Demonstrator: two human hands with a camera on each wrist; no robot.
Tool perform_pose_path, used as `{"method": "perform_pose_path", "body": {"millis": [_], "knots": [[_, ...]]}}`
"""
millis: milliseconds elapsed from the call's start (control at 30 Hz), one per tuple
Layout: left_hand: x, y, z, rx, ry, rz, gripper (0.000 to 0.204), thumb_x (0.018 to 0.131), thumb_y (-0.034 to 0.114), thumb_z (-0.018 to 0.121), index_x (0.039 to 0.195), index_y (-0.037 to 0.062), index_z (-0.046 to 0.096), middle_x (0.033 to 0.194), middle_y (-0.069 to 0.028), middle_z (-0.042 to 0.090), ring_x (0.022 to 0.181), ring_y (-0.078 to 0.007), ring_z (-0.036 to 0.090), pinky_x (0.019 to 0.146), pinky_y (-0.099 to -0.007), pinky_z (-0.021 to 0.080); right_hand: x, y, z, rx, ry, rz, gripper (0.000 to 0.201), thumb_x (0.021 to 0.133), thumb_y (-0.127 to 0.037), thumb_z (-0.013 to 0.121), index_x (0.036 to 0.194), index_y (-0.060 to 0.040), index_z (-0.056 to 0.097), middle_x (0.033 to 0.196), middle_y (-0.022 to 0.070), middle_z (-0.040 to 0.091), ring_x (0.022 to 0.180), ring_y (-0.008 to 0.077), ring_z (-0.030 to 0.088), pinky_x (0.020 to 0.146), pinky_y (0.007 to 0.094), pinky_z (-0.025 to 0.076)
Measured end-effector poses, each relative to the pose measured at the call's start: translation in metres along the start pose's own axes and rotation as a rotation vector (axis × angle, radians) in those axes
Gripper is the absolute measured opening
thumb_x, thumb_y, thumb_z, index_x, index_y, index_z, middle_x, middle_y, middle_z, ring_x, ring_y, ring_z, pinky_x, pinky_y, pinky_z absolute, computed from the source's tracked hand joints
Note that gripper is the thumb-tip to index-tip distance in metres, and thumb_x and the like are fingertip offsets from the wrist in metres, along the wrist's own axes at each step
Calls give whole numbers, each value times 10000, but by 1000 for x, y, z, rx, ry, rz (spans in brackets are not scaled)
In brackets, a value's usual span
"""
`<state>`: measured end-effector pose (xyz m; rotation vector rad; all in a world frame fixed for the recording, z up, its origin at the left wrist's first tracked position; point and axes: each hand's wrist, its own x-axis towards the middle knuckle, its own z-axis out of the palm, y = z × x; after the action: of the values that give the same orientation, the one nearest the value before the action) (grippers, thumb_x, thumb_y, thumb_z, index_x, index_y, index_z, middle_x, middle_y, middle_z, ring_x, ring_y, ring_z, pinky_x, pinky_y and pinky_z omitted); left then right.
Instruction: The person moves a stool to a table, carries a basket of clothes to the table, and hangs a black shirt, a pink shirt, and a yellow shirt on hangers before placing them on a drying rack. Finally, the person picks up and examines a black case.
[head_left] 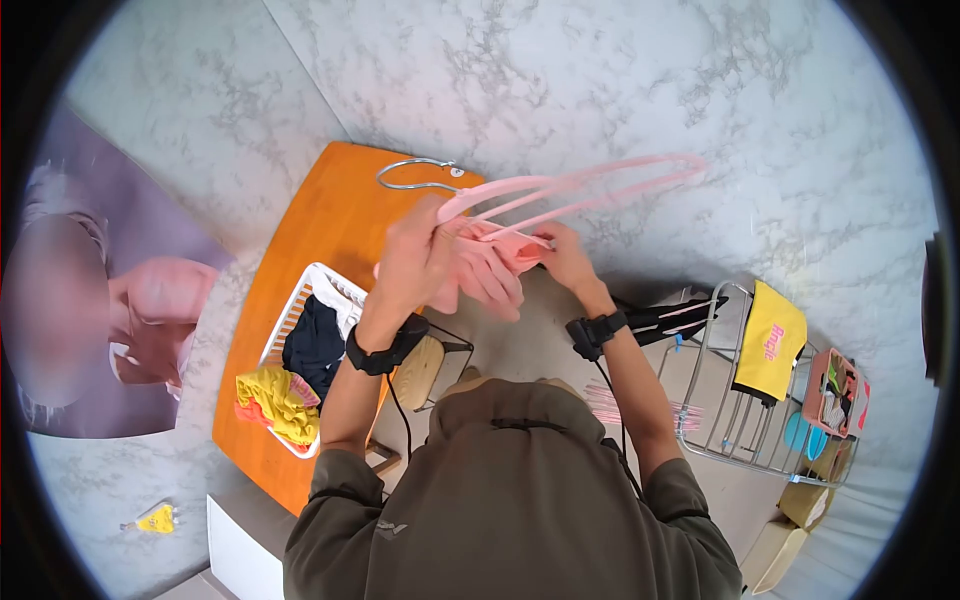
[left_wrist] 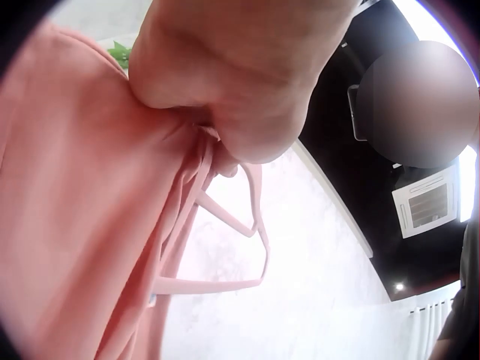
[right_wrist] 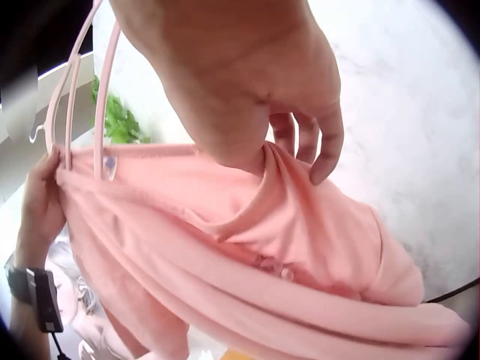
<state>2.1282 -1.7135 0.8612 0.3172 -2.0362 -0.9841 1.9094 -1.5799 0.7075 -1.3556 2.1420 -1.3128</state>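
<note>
In the head view, my left hand grips a pink garment together with one end of a pink clothes hanger with a metal hook. The hanger's loops stretch out to the right above the cloth. My right hand pinches the garment's edge between thumb and fingers. Seen from the right wrist, the fabric hangs in folds between both hands, and the hanger bars enter its opening near the left hand. From the left wrist, cloth bunches under the hand, with the hanger beyond it.
On the orange table to the left stands a white basket of dark, white and yellow clothes. A metal rack at right carries a yellow cloth and a pink bin. A wooden stool stands below.
</note>
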Motion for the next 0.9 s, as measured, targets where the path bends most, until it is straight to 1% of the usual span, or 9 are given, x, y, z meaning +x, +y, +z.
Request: {"method": "perform_pose_path", "body": {"millis": [133, 167, 300, 400, 500, 600, 700, 833, 900], "knots": [[-9, -24, -27, 164, -92, -70, 181, 888, 107, 594, 1013, -23, 574, 743, -177, 563, 633, -270, 573, 578, -340, 442, 10, 7, -53, 118, 35, 182, 145, 786, -24, 571, 891, 18, 663, 762, 88, 655, 665, 149, 602, 599, 285, 492], [-11, -31, -31, 252, -138, -30, 181, 885, 107, 594, 1009, -23, 572, 756, -192, 560, 645, -311, 567, 578, -350, 438, 14, 3, -67, 231, 63, 293, 130, 806, -40, 568, 870, 3, 671, 711, 57, 637, 619, 114, 582, 555, 252, 481], [-20, -46, -29, 294, -183, 1, 151, 874, 101, 587, 966, -16, 560, 758, -220, 531, 667, -404, 521, 568, -380, 419, 20, -41, -110, 187, 43, 290, 213, 778, -34, 493, 837, 11, 693, 678, 37, 628, 585, 96, 548, 466, 223, 423], [-19, -45, -28, 241, -218, -88, 106, 860, 99, 560, 867, -1, 523, 756, -216, 534, 718, -423, 530, 590, -448, 415, 22, -37, -127, 149, -27, 334, 219, 760, -17, 489, 834, 17, 693, 699, 41, 636, 627, 105, 561, 529, 239, 452], [-22, -53, -28, 320, -328, 15, 107, 853, 97, 561, 875, -1, 523, 773, -220, 540, 736, -427, 537, 603, -461, 417, 22, -33, -142, 135, -26, 299, 227, 734, 1, 490, 839, 25, 691, 726, 49, 647, 685, 117, 576, 627, 257, 477], [-29, -60, -23, 291, -366, -39, 136, 832, 80, 579, 925, -11, 539, 787, -218, 544, 724, -423, 532, 602, -431, 421, 18, -38, -144, 12, 3, 304, 234, 719, 6, 495, 851, 40, 685, 749, 82, 665, 720, 128, 591, 704, 272, 482], [-30, -64, -17, 233, -343, 8, 126, 838, 86, 575, 901, -14, 530, 777, -218, 538, 725, -429, 524, 599, -441, 415, 14, -49, -133, -44, 35, 212, 232, 718, 8, 481, 833, 32, 681, 750, 104, 676, 711, 141, 606, 682, 286, 486], [-18, -57, -10, 252, -420, -53, 150, 844, 107, 577, 918, -18, 539, 789, -223, 544, 739, -433, 523, 606, -446, 417, 14, -62, -115, 0, -54, 235, 211, 714, 8, 483, 801, 18, 675, 725, 118, 669, 707, 171, 624, 665, 304, 487], [-15, -56, -7, 240, -409, -9, 163, 847, 128, 583, 913, -16, 544, 780, -229, 543, 733, -435, 521, 601, -447, 416, 13, -68, -111, -158, -91, 262, 196, 701, 10, 490, 778, 10, 671, 696, 129, 656, 711, 226, 639, 654, 328, 489]]}}
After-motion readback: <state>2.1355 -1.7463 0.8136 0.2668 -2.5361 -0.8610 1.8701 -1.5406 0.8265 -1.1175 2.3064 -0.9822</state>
